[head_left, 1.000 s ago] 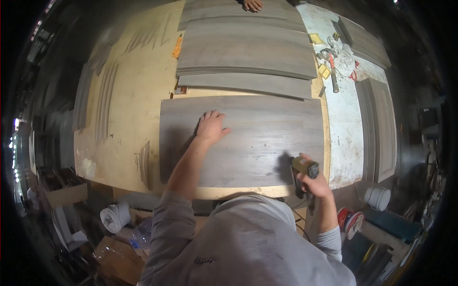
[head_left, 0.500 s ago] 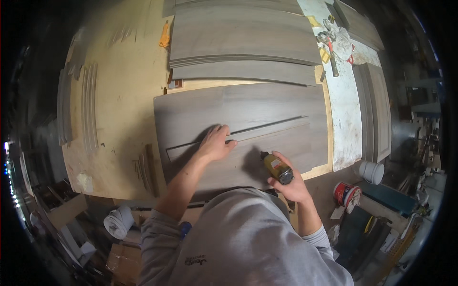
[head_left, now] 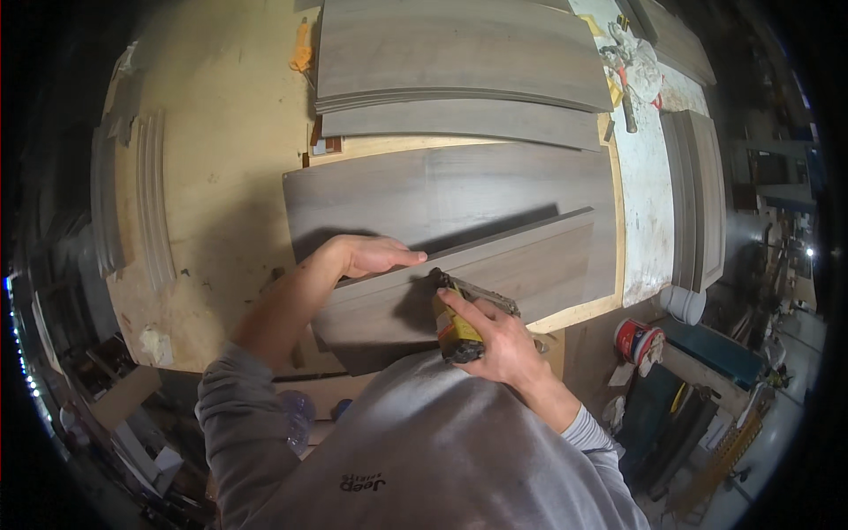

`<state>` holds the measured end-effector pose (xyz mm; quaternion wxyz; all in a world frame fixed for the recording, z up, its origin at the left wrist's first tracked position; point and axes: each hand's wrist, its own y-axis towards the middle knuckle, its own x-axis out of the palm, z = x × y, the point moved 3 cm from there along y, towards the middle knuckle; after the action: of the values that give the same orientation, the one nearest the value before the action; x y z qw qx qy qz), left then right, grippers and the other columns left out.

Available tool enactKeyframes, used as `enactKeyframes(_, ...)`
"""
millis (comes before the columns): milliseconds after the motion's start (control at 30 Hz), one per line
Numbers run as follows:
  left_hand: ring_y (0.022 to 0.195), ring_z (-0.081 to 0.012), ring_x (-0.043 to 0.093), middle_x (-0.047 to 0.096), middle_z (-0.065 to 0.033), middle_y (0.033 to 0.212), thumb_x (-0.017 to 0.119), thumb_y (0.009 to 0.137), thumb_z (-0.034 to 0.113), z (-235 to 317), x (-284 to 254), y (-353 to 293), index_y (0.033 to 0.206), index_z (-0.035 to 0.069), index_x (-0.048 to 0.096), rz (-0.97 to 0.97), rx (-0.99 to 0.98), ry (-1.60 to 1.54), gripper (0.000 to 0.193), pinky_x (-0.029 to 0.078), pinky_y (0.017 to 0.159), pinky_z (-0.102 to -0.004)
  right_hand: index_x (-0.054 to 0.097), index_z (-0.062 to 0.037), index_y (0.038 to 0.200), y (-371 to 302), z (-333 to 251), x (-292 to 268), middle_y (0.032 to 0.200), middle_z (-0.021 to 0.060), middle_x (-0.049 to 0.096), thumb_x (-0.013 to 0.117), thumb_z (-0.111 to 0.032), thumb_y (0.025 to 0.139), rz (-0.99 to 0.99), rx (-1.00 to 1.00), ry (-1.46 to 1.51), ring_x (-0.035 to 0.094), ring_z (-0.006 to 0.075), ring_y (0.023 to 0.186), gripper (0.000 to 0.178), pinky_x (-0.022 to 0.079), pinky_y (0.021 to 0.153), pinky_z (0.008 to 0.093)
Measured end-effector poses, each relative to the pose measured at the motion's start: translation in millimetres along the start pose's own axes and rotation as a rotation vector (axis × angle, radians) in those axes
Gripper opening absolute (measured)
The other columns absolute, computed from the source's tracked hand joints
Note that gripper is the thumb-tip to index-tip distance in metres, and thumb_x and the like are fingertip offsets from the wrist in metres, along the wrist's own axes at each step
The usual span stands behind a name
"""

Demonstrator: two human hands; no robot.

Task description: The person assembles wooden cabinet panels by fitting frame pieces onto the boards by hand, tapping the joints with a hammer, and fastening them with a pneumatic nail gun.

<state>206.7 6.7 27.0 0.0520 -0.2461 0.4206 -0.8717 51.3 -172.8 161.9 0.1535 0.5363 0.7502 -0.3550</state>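
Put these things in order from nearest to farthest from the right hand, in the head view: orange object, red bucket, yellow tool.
1. Yellow tool: gripped in the right hand.
2. Red bucket: right, off the table.
3. Orange object: far side, left of stacked panels.

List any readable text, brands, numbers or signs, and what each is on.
Gray shirt: one small dark chest mark with lettering; it shows, but I won't copy brand or printed words.
Handheld tool in the right hand: yellow label, too blurred to read.
Red-and-white bucket: printing too small to read.
No other lettering or numbers I can make out.
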Motion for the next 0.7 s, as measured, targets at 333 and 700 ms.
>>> enactKeyframes(333, 0.148, -0.0357, 0.034, 0.037, -0.0302, 0.157, 0.055, 0.099, 0.064, -6.7, 2.9, 0.6, 0.147, -0.013, 0.042, 0.094, 0.031, 0.034, 0.091, 0.029, 0.120, -0.0457, 0.047, -0.0230, 0.151, 2.7, -3.4, 1.9, 0.102, 0.0121, 0.066, 0.084, -0.020, 0.066, -0.002, -0.032, -0.061, 0.069, 0.0365, 0.086, 0.092, 0.060, 0.077, 0.0463)
enactKeyframes(700, 0.150, -0.0360, 0.031, 0.037, -0.0297, 0.158, 0.054, 0.100, 0.062, -2.9, 3.5, -1.0, 0.147, -0.011, 0.042, 0.110, 0.032, 0.035, 0.088, 0.028, 0.121, -0.0444, 0.046, -0.0226, 0.152, -3.0, -3.0, -1.3, 0.102, 0.0130, 0.066, 0.085, -0.017, 0.063, -0.026, -0.031, -0.053, 0.069, 0.0363, 0.087, 0.097, 0.060, 0.078, 0.0462)
